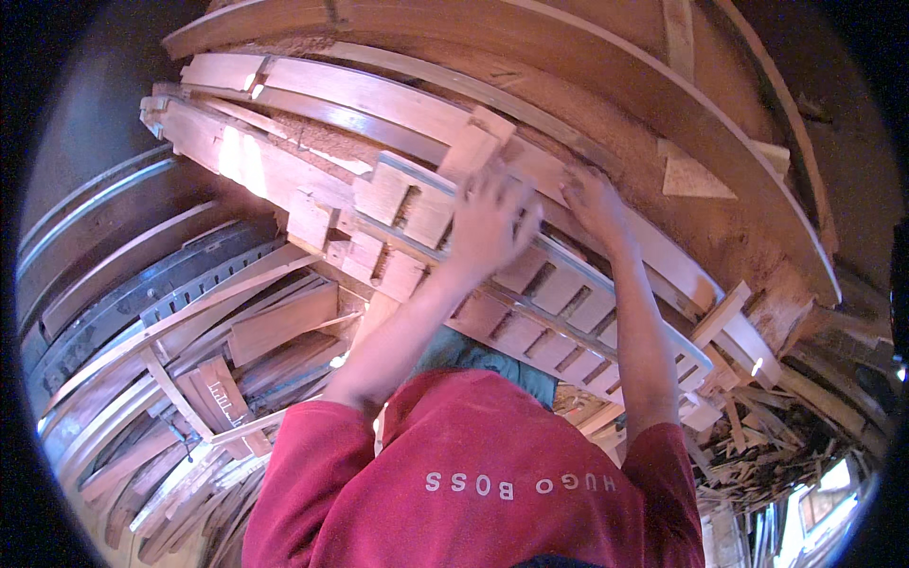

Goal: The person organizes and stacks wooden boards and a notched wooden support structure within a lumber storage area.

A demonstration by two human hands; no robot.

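Observation:
My left hand point(490, 220), slightly blurred, is over a long slotted wooden piece point(568, 301). Its fingers are spread, and nothing shows in its grasp. The slotted piece has a row of short cut-outs and a bluish edge, and slants from upper left to lower right in front of my body. Farther to the right, my right hand point(597, 201) reaches above a long pale plank point(663, 257). Its blurred fingers are apart and loosely bent, with nothing visible in them. Beside my left hand, a short wooden block point(478, 142) lies across the plank.
Long curved boards point(587, 52) span the far side. Sawdust point(331, 147) lies between the planks. At the left are stacked wood strips point(142, 435) and a dark slotted metal part point(189, 284). Wood scraps point(767, 435) are heaped at the lower right.

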